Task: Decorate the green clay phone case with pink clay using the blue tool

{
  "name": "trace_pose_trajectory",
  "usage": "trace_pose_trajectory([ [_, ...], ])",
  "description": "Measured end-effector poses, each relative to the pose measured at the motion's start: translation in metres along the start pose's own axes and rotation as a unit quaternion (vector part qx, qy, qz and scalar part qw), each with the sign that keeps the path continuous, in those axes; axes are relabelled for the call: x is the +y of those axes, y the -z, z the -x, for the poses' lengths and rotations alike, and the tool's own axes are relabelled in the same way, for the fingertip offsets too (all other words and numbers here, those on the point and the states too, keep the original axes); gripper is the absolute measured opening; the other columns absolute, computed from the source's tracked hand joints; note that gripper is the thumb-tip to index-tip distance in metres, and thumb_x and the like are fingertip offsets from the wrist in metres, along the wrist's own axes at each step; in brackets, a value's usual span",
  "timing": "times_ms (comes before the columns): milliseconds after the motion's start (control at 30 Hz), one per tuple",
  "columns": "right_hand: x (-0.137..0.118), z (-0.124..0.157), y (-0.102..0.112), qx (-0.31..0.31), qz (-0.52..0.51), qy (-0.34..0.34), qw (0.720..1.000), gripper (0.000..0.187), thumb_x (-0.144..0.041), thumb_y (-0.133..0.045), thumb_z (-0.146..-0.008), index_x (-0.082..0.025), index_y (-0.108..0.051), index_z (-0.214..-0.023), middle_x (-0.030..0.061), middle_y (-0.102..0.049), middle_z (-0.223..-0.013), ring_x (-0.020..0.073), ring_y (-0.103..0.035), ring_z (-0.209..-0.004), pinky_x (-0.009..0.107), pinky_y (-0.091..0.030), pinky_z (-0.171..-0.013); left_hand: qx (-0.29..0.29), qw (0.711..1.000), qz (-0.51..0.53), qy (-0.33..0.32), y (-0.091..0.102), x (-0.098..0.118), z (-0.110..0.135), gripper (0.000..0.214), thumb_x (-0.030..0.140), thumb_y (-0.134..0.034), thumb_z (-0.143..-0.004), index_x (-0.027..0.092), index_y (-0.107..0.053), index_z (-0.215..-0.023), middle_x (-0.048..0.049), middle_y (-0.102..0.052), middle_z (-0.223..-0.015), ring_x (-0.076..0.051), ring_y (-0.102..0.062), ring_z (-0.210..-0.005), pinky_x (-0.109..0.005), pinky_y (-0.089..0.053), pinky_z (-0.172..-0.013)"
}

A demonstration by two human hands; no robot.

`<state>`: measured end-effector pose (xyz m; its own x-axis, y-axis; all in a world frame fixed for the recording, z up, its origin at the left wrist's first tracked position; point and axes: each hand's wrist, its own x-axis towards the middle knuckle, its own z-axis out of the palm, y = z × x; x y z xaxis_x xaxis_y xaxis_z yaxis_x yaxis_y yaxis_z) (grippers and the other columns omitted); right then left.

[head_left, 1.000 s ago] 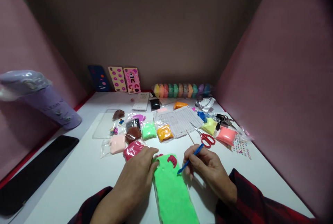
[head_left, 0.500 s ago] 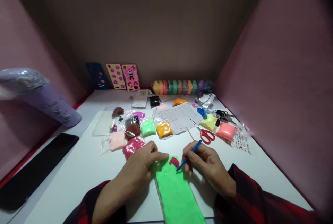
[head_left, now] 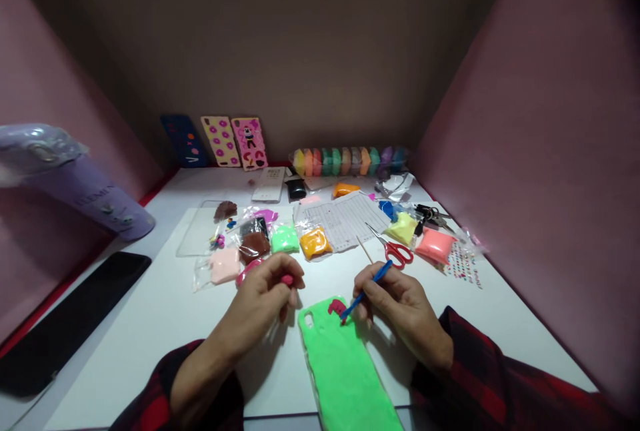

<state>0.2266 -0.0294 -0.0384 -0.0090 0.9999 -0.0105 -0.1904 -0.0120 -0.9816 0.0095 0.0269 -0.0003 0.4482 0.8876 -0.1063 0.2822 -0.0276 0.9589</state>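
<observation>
While the left hand is pinching a red bit, the right hand is holding a blue stick over the green case between both grips.

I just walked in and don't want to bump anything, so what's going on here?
Someone's right hand holds a blue tool, its tip at a dark pink shape near the top of a bright green case. The left hand pinches a small pink lump, apart from the case. Beyond the hands lie red-handled scissors and an orange packet, among other things.
</observation>
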Motion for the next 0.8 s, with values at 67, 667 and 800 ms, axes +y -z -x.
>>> trace_pose_trajectory([
  [67,0.0,0.0,0.0,0.006,-0.002,0.007,1.0,0.027,-0.042,-0.065,-0.085,-0.016,-0.061,-0.079,-0.0002,-0.061,-0.063,0.0103,-0.057,-0.05,0.023,-0.045,-0.048,-0.009,0.993,0.101,0.058,0.001,0.002,0.0,0.02,0.011,-0.042,-0.068,0.019,-0.052,-0.084,0.0043,-0.047,-0.061,-0.009,-0.041,-0.05,-0.022,-0.032,-0.048],
  [667,0.011,-0.003,0.004,0.105,-0.027,0.075,0.991,0.019,-0.036,-0.066,-0.086,-0.017,-0.064,-0.081,-0.0026,-0.059,-0.057,0.0079,-0.05,-0.046,0.019,-0.039,-0.044,-0.081,0.923,-0.375,-0.029,-0.006,-0.004,0.009,0.005,0.021,-0.05,-0.078,0.019,-0.05,-0.074,0.0001,-0.053,-0.071,-0.017,-0.048,-0.067,-0.028,-0.031,-0.059],
  [800,0.011,-0.003,0.004,0.102,-0.024,0.069,0.992,0.019,-0.035,-0.067,-0.085,-0.017,-0.064,-0.081,-0.0028,-0.059,-0.058,0.0073,-0.051,-0.046,0.018,-0.039,-0.044,-0.048,0.925,-0.376,-0.017,-0.012,-0.006,0.009,0.011,0.021,-0.047,-0.078,0.019,-0.047,-0.067,0.0006,-0.051,-0.067,-0.016,-0.046,-0.062,-0.028,-0.028,-0.056],
])
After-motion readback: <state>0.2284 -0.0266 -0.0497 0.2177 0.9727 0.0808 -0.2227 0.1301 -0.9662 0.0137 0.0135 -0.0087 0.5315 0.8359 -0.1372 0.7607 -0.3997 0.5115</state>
